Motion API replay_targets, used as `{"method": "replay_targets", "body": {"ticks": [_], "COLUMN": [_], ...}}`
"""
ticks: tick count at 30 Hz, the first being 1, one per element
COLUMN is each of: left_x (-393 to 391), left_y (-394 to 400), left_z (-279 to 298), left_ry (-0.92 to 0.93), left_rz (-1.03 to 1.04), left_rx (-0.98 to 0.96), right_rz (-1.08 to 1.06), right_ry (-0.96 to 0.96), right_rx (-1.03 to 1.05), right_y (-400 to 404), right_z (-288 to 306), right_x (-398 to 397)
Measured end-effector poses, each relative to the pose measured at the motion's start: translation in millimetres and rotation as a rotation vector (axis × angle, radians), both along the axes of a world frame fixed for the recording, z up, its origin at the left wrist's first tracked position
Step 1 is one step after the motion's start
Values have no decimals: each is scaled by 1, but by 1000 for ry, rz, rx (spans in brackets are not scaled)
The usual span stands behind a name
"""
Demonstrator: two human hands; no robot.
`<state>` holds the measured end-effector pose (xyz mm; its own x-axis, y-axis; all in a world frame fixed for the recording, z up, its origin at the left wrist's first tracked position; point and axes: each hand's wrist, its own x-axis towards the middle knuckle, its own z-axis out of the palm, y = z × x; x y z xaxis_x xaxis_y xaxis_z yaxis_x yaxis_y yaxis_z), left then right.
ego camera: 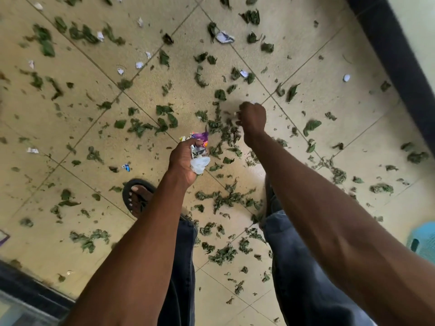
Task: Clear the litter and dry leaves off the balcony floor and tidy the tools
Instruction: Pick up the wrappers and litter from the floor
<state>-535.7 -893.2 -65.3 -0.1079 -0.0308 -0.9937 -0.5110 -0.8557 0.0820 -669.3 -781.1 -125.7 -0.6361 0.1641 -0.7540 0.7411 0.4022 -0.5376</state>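
Legs: dark blue denim trousers [299,267] are seen at the bottom; a foot in a black open sandal [136,196] is planted on the floor.
Left hand: the left hand [182,161] is closed round a bundle of crumpled wrappers, purple, silver and white [200,151].
Right hand: the right hand [253,118] is curled low over the floor; something small and pale is pinched at its fingertips, though what it is cannot be told.
Floor: beige speckled square tiles [353,118] with dark grout lines are laid diagonally across the view.
Litter: dry crumpled green leaves [223,201] are scattered everywhere; small white paper scraps [224,36] lie mostly farther off.
Edges: a dark wall base [397,55] is seen at right, a light blue plastic basket [423,241] at the right edge.
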Motion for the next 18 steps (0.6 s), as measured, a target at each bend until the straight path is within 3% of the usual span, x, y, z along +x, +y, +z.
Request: {"method": "replay_targets", "body": {"ticks": [2, 5, 11, 18], "left_x": [-4, -17, -55, -80], "left_y": [4, 9, 13, 10], "left_z": [0, 2, -1, -13], "left_ry": [-2, 2, 49, 88], "left_rz": [-16, 5, 34, 63], "left_rx": [-8, 87, 40, 42], "right_rz": [3, 293, 615, 1212], "right_ry": [-14, 66, 203, 318], "right_rx": [-58, -16, 277, 443], "right_y": [11, 27, 6, -14], "right_z": [12, 23, 6, -9], "right_x": [1, -9, -70, -97]}}
